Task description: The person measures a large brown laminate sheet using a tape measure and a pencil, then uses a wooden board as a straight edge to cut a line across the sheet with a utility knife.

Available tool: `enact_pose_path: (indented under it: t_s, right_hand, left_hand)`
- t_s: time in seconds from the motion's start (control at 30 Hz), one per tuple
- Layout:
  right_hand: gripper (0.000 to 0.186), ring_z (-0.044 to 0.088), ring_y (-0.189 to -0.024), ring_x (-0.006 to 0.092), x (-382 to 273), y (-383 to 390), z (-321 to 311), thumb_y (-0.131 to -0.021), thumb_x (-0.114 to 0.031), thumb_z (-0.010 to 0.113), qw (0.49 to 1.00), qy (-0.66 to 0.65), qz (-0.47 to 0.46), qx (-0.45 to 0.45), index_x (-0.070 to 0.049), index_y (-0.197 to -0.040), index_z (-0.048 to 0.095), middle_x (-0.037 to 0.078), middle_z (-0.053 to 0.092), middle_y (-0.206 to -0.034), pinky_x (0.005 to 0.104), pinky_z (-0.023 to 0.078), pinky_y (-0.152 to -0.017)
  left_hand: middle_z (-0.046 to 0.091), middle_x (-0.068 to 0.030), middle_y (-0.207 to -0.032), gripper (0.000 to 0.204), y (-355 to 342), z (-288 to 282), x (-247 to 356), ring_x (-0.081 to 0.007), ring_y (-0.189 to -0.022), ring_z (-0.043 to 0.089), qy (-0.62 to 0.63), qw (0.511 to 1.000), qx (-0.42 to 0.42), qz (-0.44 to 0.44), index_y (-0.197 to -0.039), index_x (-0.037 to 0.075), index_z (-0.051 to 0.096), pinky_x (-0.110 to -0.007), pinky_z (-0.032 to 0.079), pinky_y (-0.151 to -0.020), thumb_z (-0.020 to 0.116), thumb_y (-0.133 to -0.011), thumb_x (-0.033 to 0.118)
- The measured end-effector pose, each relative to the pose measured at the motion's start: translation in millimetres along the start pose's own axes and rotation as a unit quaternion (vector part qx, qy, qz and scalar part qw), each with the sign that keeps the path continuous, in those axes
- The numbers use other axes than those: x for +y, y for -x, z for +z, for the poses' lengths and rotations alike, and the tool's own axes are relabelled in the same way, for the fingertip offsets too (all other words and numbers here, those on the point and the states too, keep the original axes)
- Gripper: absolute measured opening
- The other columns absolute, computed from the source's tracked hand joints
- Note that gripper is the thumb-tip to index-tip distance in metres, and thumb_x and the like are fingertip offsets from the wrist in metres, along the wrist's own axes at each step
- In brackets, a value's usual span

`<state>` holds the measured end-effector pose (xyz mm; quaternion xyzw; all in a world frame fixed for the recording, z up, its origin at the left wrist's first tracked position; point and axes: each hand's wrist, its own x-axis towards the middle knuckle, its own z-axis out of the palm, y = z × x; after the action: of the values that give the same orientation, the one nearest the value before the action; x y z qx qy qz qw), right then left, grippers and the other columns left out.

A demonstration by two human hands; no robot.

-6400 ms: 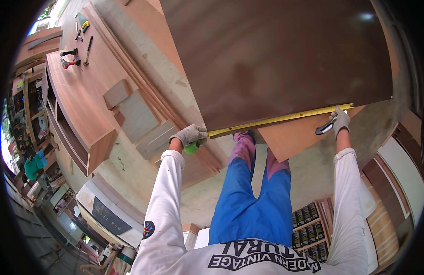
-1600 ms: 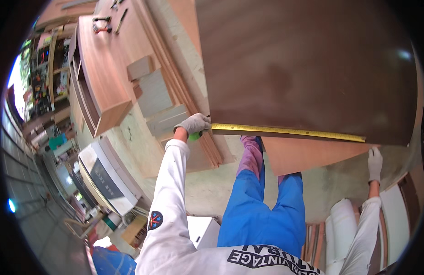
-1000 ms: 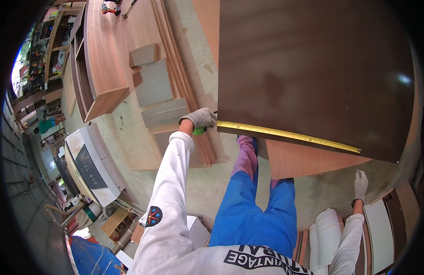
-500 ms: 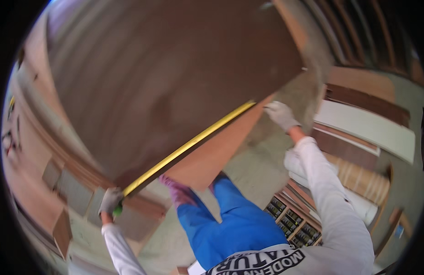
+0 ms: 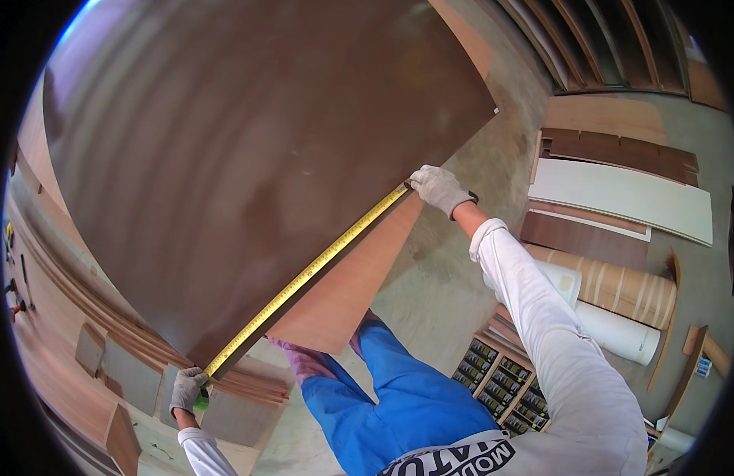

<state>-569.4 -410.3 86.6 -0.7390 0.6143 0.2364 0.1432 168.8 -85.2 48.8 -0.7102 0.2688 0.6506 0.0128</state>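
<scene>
A yellow tape measure blade (image 5: 307,274) stretches along the near edge of a large dark brown board (image 5: 264,151). My left hand (image 5: 189,389), in a grey work glove, is closed round the tape measure's case (image 5: 201,399) by the board's near left corner; only a bit of green case shows. At the blade's far end, my gloved right hand (image 5: 438,189) has its fingers closed on the tip at the board's edge. Its fingertips partly hide the tip and a small dark piece there. Beneath the board, a lighter reddish-brown sheet (image 5: 347,293) sticks out toward my legs.
On the right lie a white panel (image 5: 620,198), brown strips (image 5: 620,148) and wrapped rolls (image 5: 620,289). A compartmented box (image 5: 502,385) stands beside my legs. Stacked wood sheets (image 5: 81,293) line the left, with upright panels (image 5: 597,40) at the far right.
My right hand has moved left to the blade's end, where a gap showed before. The whole view has shifted slightly. My left hand stays at the board's corner with the tape case.
</scene>
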Motion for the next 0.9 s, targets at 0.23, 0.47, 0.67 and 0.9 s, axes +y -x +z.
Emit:
enact_pose_path:
  t_s: [0.23,0.47,0.67,0.9]
  right_hand:
    - [0.022,0.07,-0.108,0.0336,-2,-9,0,-0.099,-0.024,0.057,0.999,0.013,-0.041,-0.008,-0.016,-0.109,0.074,0.011,0.071,-0.113,0.0479,0.057,-0.092]
    - [0.021,0.072,-0.106,0.0327,-9,-8,-4,-0.098,-0.021,0.057,0.998,0.043,-0.039,-0.012,-0.014,-0.105,0.075,0.011,0.071,-0.111,0.047,0.059,-0.089]
    - [0.02,0.073,-0.105,0.032,-10,-14,-17,-0.096,-0.016,0.058,0.993,0.083,-0.077,-0.033,-0.014,-0.104,0.076,0.011,0.072,-0.111,0.046,0.06,-0.088]
    - [0.017,0.073,-0.102,0.0299,-13,-25,-42,-0.091,-0.013,0.061,0.969,0.177,-0.159,-0.065,-0.013,-0.099,0.076,0.009,0.071,-0.108,0.0465,0.059,-0.084]
  left_hand:
    - [0.066,-0.0019,-0.068,0.015,4,1,-1,-0.0108,-0.06,0.059,0.038,0.999,0.016,-0.008,-0.079,0.0,0.073,-0.03,0.047,-0.058,0.067,-0.09,0.008]
    - [0.065,-0.0022,-0.067,0.016,3,4,3,-0.0117,-0.058,0.059,0.035,0.999,0.013,-0.018,-0.079,0.0,0.073,-0.031,0.047,-0.056,0.068,-0.091,0.009]
    - [0.066,-0.0029,-0.068,0.016,0,5,5,-0.0115,-0.058,0.059,0.016,1.0,0.001,-0.019,-0.081,0.0,0.074,-0.03,0.047,-0.056,0.068,-0.093,0.009]
    - [0.067,-0.002,-0.067,0.015,52,10,-36,-0.01,-0.059,0.059,0.038,0.999,0.019,0.0,-0.084,-0.001,0.077,-0.028,0.047,-0.057,0.069,-0.091,0.01]
